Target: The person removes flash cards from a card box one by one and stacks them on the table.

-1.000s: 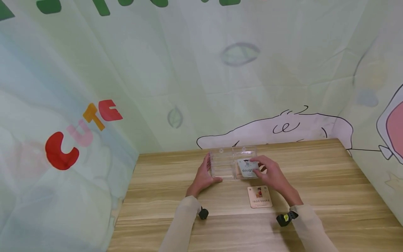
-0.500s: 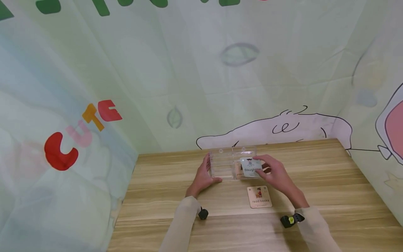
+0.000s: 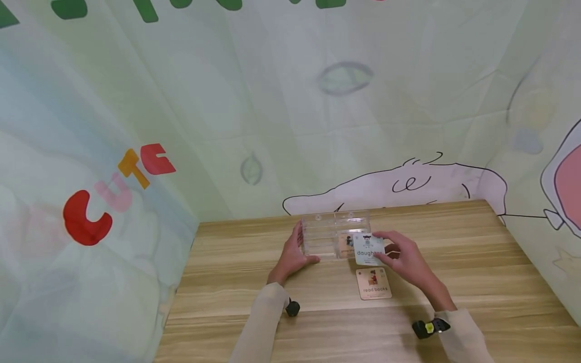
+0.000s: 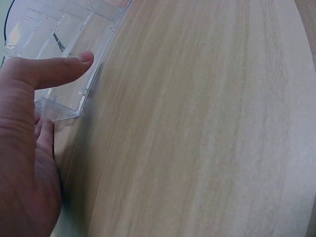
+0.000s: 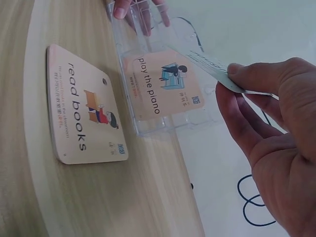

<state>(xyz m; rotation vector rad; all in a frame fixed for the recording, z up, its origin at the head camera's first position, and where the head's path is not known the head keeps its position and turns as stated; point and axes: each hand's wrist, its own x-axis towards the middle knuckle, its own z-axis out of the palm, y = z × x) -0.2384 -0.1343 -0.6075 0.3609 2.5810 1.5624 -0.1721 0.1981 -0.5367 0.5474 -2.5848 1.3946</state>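
Observation:
My right hand (image 3: 406, 259) pinches a pale blue flashcard (image 3: 368, 247) reading "daughter" between thumb and fingers. In the right wrist view that card is seen nearly edge-on. Behind it, a peach "play the piano" flashcard (image 5: 165, 84) leans in the right front slot of a clear plastic tiered card holder (image 3: 320, 233). With thumb in front and fingers along the side, my left hand (image 3: 289, 258) grips the holder's left end. On the table just in front lies a peach "read books" flashcard (image 5: 86, 111), apparently the top of a small stack.
The wood-grain table (image 3: 336, 327) reaches back to a printed cloth backdrop (image 3: 281, 111) right behind the holder. The holder has two columns of stepped slots. Black camera straps (image 3: 430, 327) sit at both wrists.
My right hand has drawn the "daughter" card to the right and toward me, uncovering more of the "play the piano" card. The left hand and holder have stayed put.

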